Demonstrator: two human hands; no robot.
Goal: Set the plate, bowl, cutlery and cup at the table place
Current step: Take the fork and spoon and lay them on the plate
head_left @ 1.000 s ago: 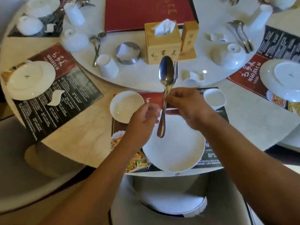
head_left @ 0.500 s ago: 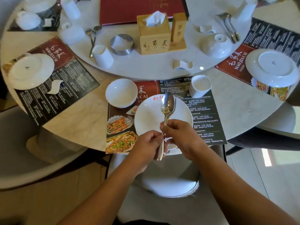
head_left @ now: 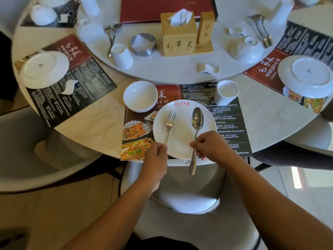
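A white plate [head_left: 183, 139] lies on the printed placemat [head_left: 230, 123] at the near table edge. My left hand [head_left: 156, 156] pinches the handle of a fork [head_left: 170, 124], whose tines point away over the plate's left half. My right hand [head_left: 209, 146] grips a spoon [head_left: 196, 127] mid-handle; its bowl is over the plate's right half and its handle end sticks out past the table edge. A white bowl [head_left: 140, 96] sits upright at the mat's upper left, and a white cup [head_left: 226, 92] stands at the upper right.
A raised turntable [head_left: 162, 69] behind the mat carries a wooden tissue box [head_left: 178, 35], a metal ring [head_left: 143, 44], a cup, bowls, cutlery and a red menu. Neighbouring places hold upside-down plates [head_left: 45, 68] [head_left: 308, 74]. A white chair seat [head_left: 187, 201] is below my arms.
The fork and spoon, held together in front of me before, are now apart: fork in my left hand, spoon in my right, both over the plate.
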